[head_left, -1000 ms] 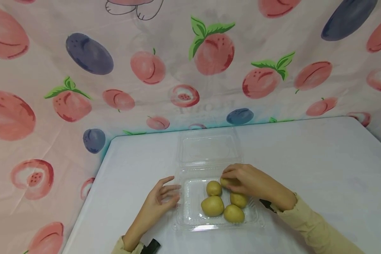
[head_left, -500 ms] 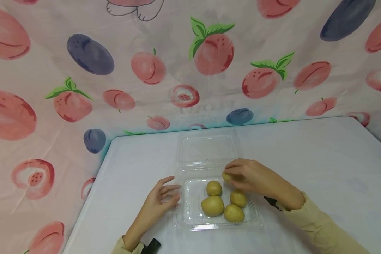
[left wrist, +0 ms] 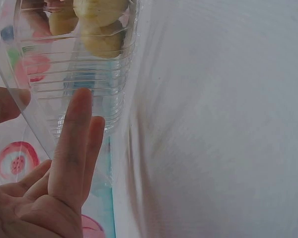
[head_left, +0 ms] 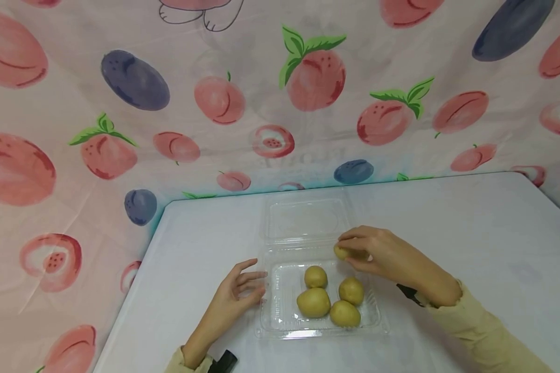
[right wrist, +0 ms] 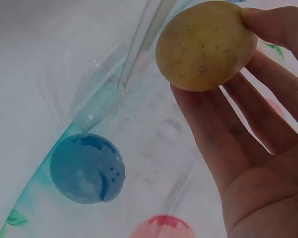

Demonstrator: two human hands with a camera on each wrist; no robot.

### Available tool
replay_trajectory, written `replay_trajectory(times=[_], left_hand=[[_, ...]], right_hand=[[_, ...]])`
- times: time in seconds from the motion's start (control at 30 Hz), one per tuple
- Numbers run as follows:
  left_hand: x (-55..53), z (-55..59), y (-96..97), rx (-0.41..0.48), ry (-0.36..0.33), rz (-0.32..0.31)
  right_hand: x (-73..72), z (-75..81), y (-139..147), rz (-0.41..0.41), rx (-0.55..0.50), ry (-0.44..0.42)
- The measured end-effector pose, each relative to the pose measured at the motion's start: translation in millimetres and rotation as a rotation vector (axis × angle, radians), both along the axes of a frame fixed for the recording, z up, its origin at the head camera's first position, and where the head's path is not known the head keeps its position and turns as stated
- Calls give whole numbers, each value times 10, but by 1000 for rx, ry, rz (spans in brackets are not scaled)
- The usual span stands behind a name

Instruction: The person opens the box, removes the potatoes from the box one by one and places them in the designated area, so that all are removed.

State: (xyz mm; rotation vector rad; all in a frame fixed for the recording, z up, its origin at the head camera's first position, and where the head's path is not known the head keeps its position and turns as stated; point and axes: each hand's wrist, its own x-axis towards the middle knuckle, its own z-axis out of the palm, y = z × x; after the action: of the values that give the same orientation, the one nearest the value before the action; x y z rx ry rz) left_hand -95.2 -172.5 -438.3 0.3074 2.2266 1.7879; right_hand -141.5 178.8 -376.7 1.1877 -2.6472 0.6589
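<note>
In the right wrist view a small yellow-brown potato (right wrist: 203, 47) is pinched between the thumb and fingertips of my right hand (head_left: 385, 256). That hand is over the back right of a clear plastic clamshell container (head_left: 282, 300), whose base holds several more potatoes (head_left: 313, 303). My left hand (head_left: 235, 292) stays at the container's left side with its fingers extended and spread. In the left wrist view, those fingertips (left wrist: 81, 99) are right at the ribbed clear wall, with potatoes showing through it.
The container's hinged lid (head_left: 308, 220) lies folded back toward the rear of the white table (head_left: 471, 248). Behind the table and along its left side hangs a fruit-print cloth (head_left: 315, 77). Beige sleeves (head_left: 485, 326) and black wrist straps cover the wrists.
My right hand has lifted the potato from among the others and moved it back and to the right, toward the container's rear edge. The left hand has stayed in place.
</note>
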Motion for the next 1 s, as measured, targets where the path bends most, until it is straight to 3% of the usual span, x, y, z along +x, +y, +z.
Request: replay_trajectory(times=[0.2, 0.57, 1.0], left_hand=[[1, 2, 1, 2, 0, 1], [6, 13, 14, 8, 3, 1], [5, 2, 12, 6, 5, 3]], right_hand=[[-15, 46, 56, -7, -29, 35], [-57, 79, 168, -52, -41, 24], [-138, 33, 314, -102, -57, 58]])
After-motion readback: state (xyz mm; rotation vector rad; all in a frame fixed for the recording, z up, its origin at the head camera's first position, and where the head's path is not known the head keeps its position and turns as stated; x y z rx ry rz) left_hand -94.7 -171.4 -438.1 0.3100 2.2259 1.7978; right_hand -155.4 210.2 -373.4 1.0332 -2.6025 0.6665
